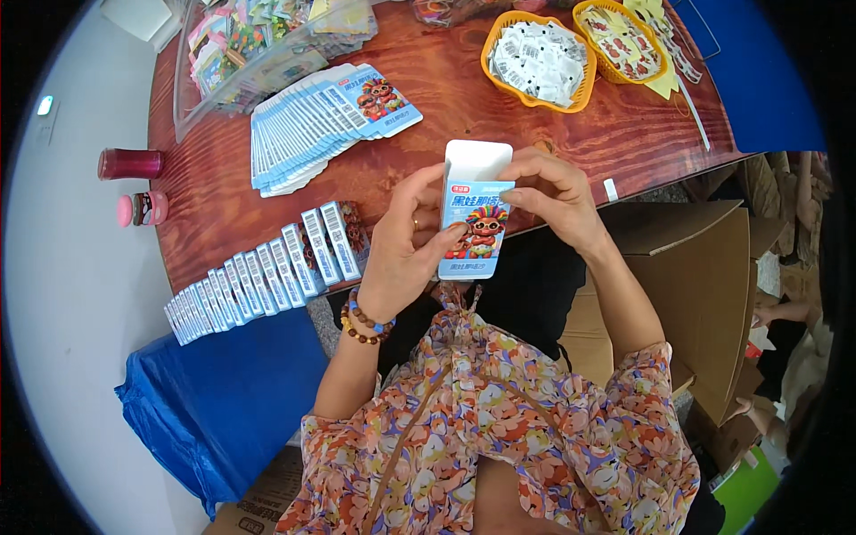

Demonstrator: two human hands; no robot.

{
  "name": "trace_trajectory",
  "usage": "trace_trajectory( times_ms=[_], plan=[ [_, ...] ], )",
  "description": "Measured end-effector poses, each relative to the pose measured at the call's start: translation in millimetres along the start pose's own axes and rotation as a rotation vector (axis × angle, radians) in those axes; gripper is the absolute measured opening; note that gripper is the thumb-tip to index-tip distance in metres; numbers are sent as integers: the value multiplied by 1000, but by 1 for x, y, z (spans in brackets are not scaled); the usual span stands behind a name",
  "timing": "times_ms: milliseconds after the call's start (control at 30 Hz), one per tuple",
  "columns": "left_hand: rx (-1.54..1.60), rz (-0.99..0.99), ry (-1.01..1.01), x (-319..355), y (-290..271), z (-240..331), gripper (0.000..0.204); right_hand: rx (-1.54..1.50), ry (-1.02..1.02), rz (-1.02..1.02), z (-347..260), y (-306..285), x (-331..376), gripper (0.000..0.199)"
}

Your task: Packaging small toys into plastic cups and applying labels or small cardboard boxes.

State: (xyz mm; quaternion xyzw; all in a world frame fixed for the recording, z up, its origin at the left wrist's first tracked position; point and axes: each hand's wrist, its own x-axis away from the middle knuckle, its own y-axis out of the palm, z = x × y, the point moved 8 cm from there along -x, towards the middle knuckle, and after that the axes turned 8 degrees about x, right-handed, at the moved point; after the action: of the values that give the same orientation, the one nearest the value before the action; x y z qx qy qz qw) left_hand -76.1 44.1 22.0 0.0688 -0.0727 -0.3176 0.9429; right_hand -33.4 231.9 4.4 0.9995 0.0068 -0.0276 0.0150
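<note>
In front of my chest, over the table's near edge, I hold a small light-blue cardboard box (459, 201) upright. Its front carries a colourful cartoon figure, and a white flap stands up at its top. My left hand (397, 259) grips the left side, thumb across the front. At the upper right corner, the fingers and thumb of my right hand (562, 203) pinch the edge by the opening. Whether anything is inside the box cannot be seen. To the left, a row of similar folded boxes (259, 276) stands along the table edge. Beyond it lies a fanned stack of flat boxes (308, 129).
The reddish wooden table (428, 98) holds a clear plastic bin (267, 67) of colourful packets. Two yellow baskets hold white sachets (539, 62) and printed pieces (620, 40). An open carton (687, 294) stands at right; another person's hand (738, 408) shows beyond it.
</note>
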Motion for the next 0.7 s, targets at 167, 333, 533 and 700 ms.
trace_trajectory(
  times_ms=[167, 333, 533, 700],
  plan=[
    [-21, -78, 20, 1, 5, -5, 56, 291, -176, -66, -24, 7, -3, 15],
    [100, -125, -64, 6, 8, -20, 53, 93, -20, -40, -22, 12, 5, 14],
    [55, -156, 7, 9, 16, -16, 53, -61, 240, -46, -16, 4, -10, 18],
    [82, -155, -37, 12, 17, -19, 55, -85, 416, -232, -10, 8, -10, 20]
  ],
)
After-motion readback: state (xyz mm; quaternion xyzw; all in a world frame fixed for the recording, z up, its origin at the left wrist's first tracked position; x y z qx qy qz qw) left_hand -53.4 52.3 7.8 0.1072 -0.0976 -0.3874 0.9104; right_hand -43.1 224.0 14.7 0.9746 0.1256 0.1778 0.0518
